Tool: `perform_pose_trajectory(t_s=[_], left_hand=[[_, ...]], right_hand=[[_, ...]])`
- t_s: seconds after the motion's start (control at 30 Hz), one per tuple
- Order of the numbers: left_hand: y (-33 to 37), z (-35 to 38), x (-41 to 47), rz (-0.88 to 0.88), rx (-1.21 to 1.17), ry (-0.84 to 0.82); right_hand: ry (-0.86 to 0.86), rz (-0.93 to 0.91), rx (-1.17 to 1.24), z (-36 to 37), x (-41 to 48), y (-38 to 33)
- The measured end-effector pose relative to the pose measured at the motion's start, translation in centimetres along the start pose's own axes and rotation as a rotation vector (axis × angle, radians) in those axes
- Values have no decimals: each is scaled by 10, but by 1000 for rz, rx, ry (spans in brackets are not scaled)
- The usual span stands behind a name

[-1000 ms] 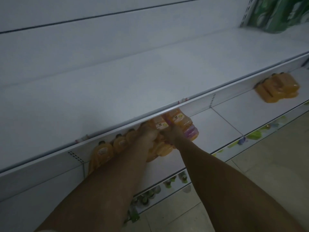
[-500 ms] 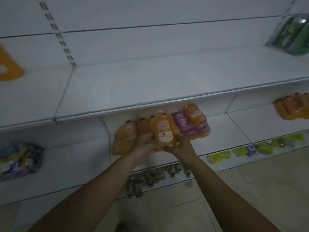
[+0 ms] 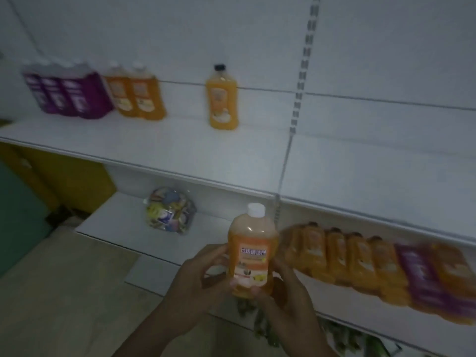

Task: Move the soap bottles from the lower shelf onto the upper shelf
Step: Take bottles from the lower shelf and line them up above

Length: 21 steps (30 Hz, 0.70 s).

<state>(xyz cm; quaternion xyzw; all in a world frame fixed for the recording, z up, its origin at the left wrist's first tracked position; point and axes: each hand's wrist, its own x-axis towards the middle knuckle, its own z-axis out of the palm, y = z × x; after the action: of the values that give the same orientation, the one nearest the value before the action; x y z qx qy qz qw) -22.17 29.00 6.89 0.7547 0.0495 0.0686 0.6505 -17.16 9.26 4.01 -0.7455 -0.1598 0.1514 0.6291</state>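
An orange soap bottle (image 3: pixel 253 251) with a white cap is held upright in front of the shelves, my left hand (image 3: pixel 198 279) on its left side and my right hand (image 3: pixel 286 300) on its right and base. Behind it on the lower shelf (image 3: pixel 164 251) lies a row of orange bottles (image 3: pixel 345 256) and purple bottles (image 3: pixel 427 276). On the upper shelf (image 3: pixel 206 148) stand a single orange bottle (image 3: pixel 221 99) with a black cap, two orange bottles (image 3: pixel 136 95) and three purple bottles (image 3: pixel 67 94) at the far left.
A clear bag of colourful small packets (image 3: pixel 168 210) lies on the lower shelf to the left. A slotted upright (image 3: pixel 300 73) divides the shelf bays. Small green items (image 3: pixel 347 338) sit on the bottom shelf. A yellow and green unit (image 3: pixel 38 191) stands at the left.
Both hands have lifted one orange bottle out of the lower-shelf row and hold it clear of the shelf. The view has swung left, showing bottles on the upper shelf.
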Motion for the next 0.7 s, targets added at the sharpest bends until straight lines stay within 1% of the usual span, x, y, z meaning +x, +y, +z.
perform_pose_trajectory(t_s=[0.1, 0.2, 0.3, 0.4, 0.53, 0.7], left_hand=[[29, -51, 5, 97, -25, 104], [56, -102, 17, 198, 14, 156], [76, -155, 37, 263, 110, 200], [90, -204, 74, 303, 185, 249], [98, -252, 144, 333, 279, 281], [80, -288, 230, 338, 343, 220]], right_hand=[[-25, -108, -6, 38, 33, -47], [-46, -222, -62, 74, 65, -95], [-45, -316, -129, 106, 103, -137], [-1, -409, -231, 135, 154, -169], [32, -413, -316, 167, 236, -196], [78, -294, -464, 193, 328, -198]])
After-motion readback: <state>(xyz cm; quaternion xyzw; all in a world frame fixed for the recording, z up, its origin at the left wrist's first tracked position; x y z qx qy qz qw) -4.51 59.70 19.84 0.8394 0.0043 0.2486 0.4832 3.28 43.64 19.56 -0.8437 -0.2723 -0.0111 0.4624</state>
